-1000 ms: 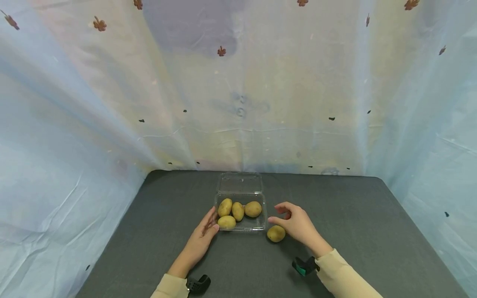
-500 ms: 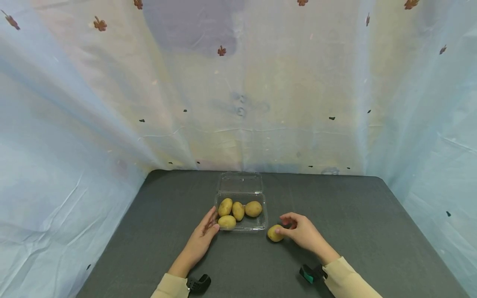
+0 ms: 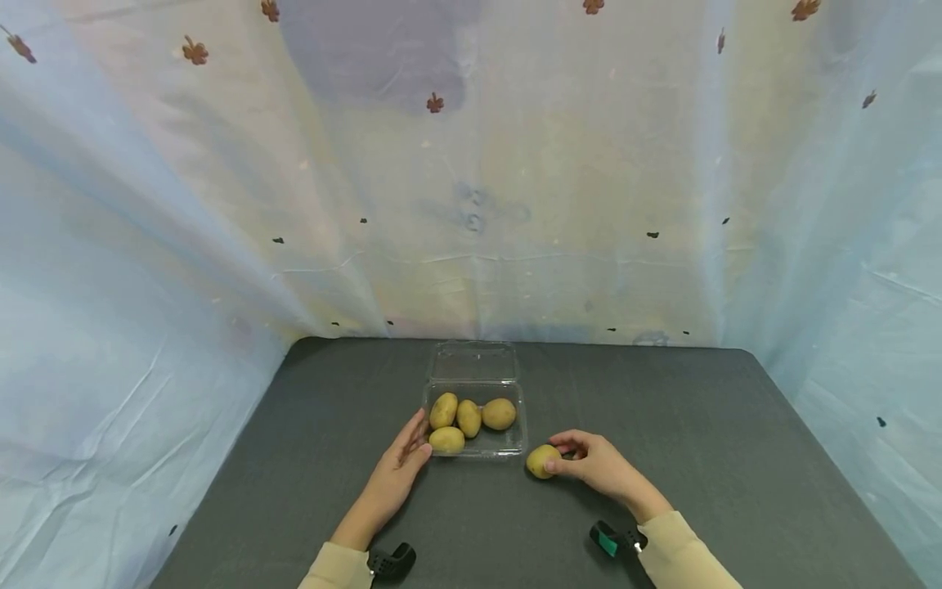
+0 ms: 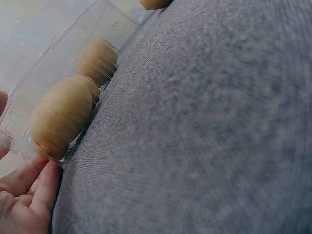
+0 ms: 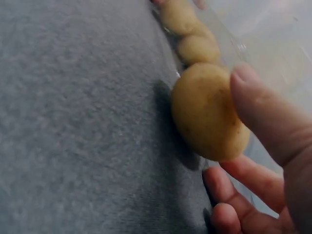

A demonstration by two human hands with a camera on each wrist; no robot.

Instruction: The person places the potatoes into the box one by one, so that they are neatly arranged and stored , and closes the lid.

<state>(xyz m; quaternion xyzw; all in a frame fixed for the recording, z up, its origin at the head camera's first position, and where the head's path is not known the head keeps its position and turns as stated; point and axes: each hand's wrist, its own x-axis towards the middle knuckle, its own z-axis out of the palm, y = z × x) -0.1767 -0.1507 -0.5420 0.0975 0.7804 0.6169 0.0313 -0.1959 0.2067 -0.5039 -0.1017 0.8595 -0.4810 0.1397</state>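
A clear plastic clamshell box stands lid-up on the dark table, with several yellow potatoes inside. Along its left wall lies my left hand, fingers extended, thumb at the near left corner. Close up in the left wrist view, those fingers touch the box's lower corner. Just outside the box's near right corner, my right hand pinches a single potato. The right wrist view shows the thumb pressing this potato from one side, fingers at its other side and its shadow on the cloth.
The transparent lid stands open at the back of the box. A dark grey table extends around it, with a patterned curtain behind and on both sides. A black band is on each wrist.
My right hand has come down from above the loose potato, drawn slightly toward me, and closed its thumb and fingers on it. The left hand has stayed at the box.
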